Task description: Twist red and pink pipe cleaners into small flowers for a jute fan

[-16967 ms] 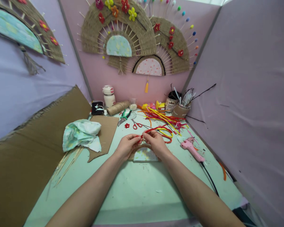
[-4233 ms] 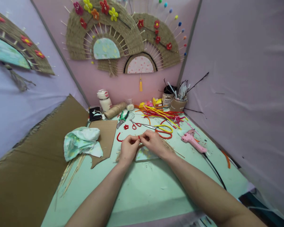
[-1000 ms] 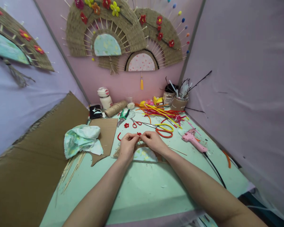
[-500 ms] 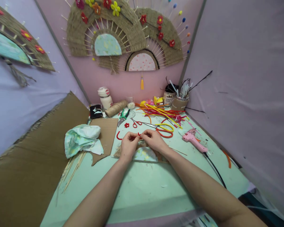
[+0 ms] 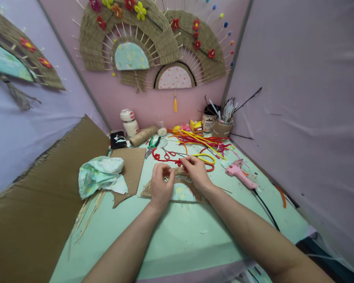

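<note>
Both forearms are cut off by the bottom edge of the view, in front of the bare near part of the tabletop (image 5: 177, 243). A small woven fan (image 5: 183, 192) lies beneath the hands; its half-round cloth centre shows, but the left hand (image 5: 161, 185) covers part of its woven band. That hand's thumb and forefinger curl toward each other; whether the tips meet or hold anything, I cannot tell. The right hand (image 5: 197, 171), apart from the left, pinches a red chenille stem (image 5: 167, 160) above the fan's far edge. The stem has small loops beside the fingertips, too small to make out clearly, and stretches left across the tabletop.

The right hand hides part of the yellow-and-red-handled scissors (image 5: 207, 155). At right lies a pink glue gun (image 5: 242, 177), its cord lost behind the right forearm. At left, a crumpled cloth (image 5: 102, 175) covers the upper ends of some thin sticks (image 5: 87, 216). Farther back, a heap of chenille stems (image 5: 200, 139) is too tangled to separate. On the back wall, the large flowered fan (image 5: 91, 47) is cut off at the top.
</note>
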Demonstrator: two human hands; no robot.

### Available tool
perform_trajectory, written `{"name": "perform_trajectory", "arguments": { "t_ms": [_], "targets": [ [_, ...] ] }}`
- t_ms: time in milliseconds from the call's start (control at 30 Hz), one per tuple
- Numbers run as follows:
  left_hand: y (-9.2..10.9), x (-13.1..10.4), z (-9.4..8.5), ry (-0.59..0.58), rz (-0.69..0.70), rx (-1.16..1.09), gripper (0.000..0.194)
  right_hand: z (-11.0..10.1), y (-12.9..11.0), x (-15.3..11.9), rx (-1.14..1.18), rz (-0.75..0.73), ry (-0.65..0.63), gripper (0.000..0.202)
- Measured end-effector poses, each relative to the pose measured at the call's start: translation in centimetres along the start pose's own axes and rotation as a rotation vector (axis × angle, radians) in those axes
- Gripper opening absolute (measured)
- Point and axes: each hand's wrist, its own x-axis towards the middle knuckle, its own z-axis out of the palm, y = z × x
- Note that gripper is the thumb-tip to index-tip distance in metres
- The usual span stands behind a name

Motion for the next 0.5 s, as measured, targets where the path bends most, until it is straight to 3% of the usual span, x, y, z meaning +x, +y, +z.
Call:
{"name": "perform_trajectory", "arguments": {
  "t_ms": [100,200,333,500],
  "targets": [
    [-0.8,0.2,0.3,-0.103,-0.167,-0.079,0.020,0.3,0.3,-0.2,0.036,0.029,-0.025,0.026],
    [-1.7,0.6,0.5,-0.118,-0.296,-0.205,0.025,0.6,0.7,-0.6,-0.030,0.010,-0.084,0.025],
    [-2.3,0.9,0.4,-0.098,-0.398,-0.360,0.025,0.6,0.7,-0.9,-0.144,-0.043,-0.164,0.021],
    [-2.2,1.0,0.1,-0.161,-0.450,-0.388,0.025,0.2,-0.3,-0.4,-0.257,-0.102,-0.153,0.017]
  ]
}}
